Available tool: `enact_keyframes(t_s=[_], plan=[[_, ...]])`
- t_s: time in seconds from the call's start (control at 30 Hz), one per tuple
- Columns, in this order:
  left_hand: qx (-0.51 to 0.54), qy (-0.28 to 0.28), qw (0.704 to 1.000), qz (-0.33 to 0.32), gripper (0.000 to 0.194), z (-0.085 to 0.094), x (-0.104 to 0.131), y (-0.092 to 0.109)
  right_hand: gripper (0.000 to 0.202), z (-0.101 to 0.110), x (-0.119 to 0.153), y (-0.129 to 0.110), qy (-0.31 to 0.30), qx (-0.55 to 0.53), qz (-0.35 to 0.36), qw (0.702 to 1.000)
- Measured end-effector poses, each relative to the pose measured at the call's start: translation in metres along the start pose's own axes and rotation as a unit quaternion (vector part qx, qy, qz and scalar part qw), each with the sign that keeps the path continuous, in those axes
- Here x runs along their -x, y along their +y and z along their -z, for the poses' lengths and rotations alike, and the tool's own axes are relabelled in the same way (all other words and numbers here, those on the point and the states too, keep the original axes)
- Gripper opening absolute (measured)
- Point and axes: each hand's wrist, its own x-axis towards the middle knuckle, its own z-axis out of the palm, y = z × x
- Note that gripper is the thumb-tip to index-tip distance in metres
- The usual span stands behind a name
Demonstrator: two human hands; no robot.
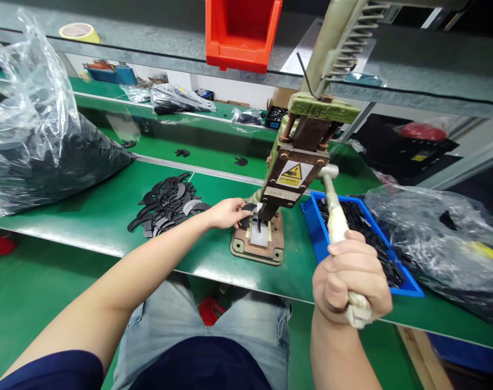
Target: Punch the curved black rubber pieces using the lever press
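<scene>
A green hand press [297, 173] with a yellow warning label stands on the green bench. My right hand [352, 279] is wrapped round the taped grip of its lever [336, 214]. At the press base [257, 254], my left hand [230, 213] pinches a black curved piece [247, 215] at the left side of the metal fixture [259, 236]. Another small dark part lies under the ram, partly hidden by it. Left of my left hand is a heap of black curved pieces [165, 208].
A blue bin [317, 238] of black parts sits right of the press, beside a clear plastic bag [441, 238]. Another large bag [63, 151] stands at the left. A red bin [242, 57] hangs over the shelf edge. Loose black pieces [241, 161] lie behind.
</scene>
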Motion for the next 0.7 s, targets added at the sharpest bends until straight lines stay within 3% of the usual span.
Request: enact_keyframes(t_s=[0.27, 0.4, 0.7], plan=[[-0.01, -0.006, 1.0, -0.01, 0.036, -0.005, -0.012, -0.01, 0.025, 0.0, -0.002, 0.0, -0.01, 0.006, 0.002, 1.0], [0.041, -0.063, 0.997, 0.014, 0.037, -0.001, -0.018, -0.011, 0.029, -0.003, 0.0, 0.001, 0.017, 0.006, 0.002, 1.0], [0.046, -0.073, 0.99, 0.107, 0.03, -0.002, -0.032, -0.007, 0.04, -0.01, 0.001, 0.009, 0.065, -0.006, 0.022, 0.998]])
